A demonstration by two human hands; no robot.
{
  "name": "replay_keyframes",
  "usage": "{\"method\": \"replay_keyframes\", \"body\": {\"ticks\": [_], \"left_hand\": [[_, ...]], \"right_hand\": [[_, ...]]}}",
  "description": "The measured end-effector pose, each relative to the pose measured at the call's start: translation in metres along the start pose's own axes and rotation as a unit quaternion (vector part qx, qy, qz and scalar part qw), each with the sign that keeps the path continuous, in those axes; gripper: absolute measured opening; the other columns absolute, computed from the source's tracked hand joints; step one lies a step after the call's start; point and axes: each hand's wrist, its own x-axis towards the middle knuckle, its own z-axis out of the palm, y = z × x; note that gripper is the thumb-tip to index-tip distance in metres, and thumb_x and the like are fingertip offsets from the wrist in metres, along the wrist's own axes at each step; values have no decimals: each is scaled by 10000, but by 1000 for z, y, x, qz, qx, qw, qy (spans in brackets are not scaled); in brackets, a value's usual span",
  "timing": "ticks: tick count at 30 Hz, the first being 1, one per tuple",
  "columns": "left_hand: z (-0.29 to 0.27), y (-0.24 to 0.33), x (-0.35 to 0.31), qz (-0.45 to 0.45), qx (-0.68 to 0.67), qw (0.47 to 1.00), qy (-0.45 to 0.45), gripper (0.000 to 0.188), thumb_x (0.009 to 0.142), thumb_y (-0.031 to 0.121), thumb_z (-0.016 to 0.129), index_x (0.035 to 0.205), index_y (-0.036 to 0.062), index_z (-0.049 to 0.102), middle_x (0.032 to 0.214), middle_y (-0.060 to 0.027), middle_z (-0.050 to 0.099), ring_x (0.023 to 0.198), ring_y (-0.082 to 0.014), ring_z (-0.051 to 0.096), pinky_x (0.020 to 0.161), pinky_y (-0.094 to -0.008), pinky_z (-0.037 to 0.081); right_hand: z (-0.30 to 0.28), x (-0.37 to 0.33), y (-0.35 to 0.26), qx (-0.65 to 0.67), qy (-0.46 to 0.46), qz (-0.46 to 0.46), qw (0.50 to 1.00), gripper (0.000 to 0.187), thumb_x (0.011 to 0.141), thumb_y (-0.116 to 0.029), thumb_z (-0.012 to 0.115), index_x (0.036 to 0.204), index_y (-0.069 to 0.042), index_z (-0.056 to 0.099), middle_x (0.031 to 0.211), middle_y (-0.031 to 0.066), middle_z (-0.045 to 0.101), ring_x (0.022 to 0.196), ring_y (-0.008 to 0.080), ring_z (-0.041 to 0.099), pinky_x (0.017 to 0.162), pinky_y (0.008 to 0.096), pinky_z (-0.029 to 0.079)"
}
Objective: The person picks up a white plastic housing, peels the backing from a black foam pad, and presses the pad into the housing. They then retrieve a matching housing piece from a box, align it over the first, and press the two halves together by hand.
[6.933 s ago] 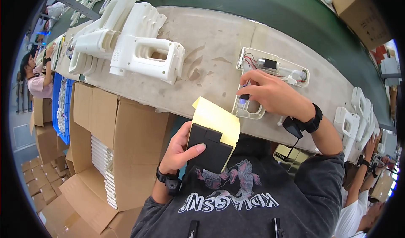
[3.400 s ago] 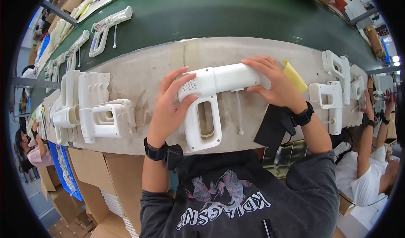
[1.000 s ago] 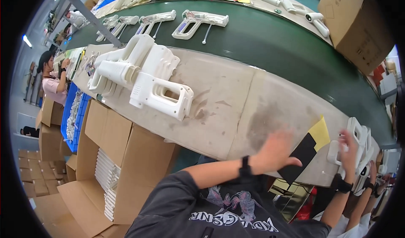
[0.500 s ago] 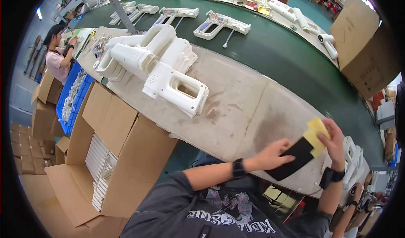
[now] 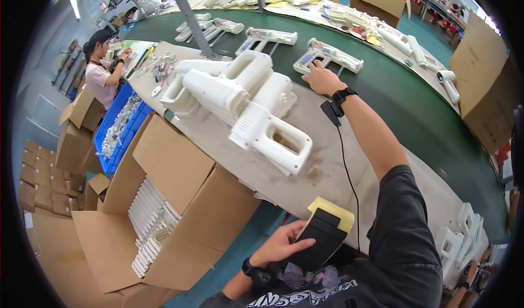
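A smooth, matte green belt (image 5: pixel 431 128) curves from 11 o'clock round to 3 o'clock, and along its inner side runs a worktable (image 5: pixel 327 128) with a dull grey-beige top, blotched with brown stains. At 8 o'clock a corrugated cardboard box (image 5: pixel 172 160) gapes with its flaps folded out, thin white ribbed pieces (image 5: pixel 146 212) packed upright inside it. Near the centre, toward 11 o'clock, lies a heap of glossy white plastic shells (image 5: pixel 262 125), nested and overlapping, each with a rounded barrel and a looped handle; more white shells (image 5: pixel 464 234) lean together at 4 o'clock. A blue plastic bin (image 5: pixel 136 123) of small pale parts sits at 9 o'clock. On the belt at 1 o'clock rests an open white half-shell (image 5: pixel 344 61), its hollow filled with small parts too fine to make out. The right hand (image 5: pixel 323 80) reaches to its handle end, fingers extended and slightly bent; I cannot tell whether they pinch it or merely touch. At 6 o'clock the left hand (image 5: pixel 279 243) pinches a flat, matte black slab (image 5: pixel 322 234), thumb across the face, fingers behind. A creased yellow sheet (image 5: pixel 346 218) juts out behind the slab's upper edge. A thin black cable (image 5: pixel 353 188) hangs from the right wrist toward 5 o'clock.
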Motion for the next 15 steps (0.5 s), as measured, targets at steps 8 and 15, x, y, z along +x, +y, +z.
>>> {"method": "replay_keyframes", "body": {"ticks": [8,15], "left_hand": [[-13,11,2,-7,-9,999,-37,423,987,59,660,1375,-17,508,1227,-65,680,1098,-101,639,941,-247,513],[-12,35,16,3,43,999,-30,375,961,47,687,1311,-24,571,1131,-43,704,985,-89,661,862,-236,533]], "right_hand": [[0,6,23,-59,55,-24,996,185,895,-112,657,1070,-55,642,1161,135,634,1037,349,674,827,474,547],[-97,-100,-4,-115,17,-88,989,107,879,-72,643,957,-24,587,1023,137,585,915,379,657,739,491,521]]}}
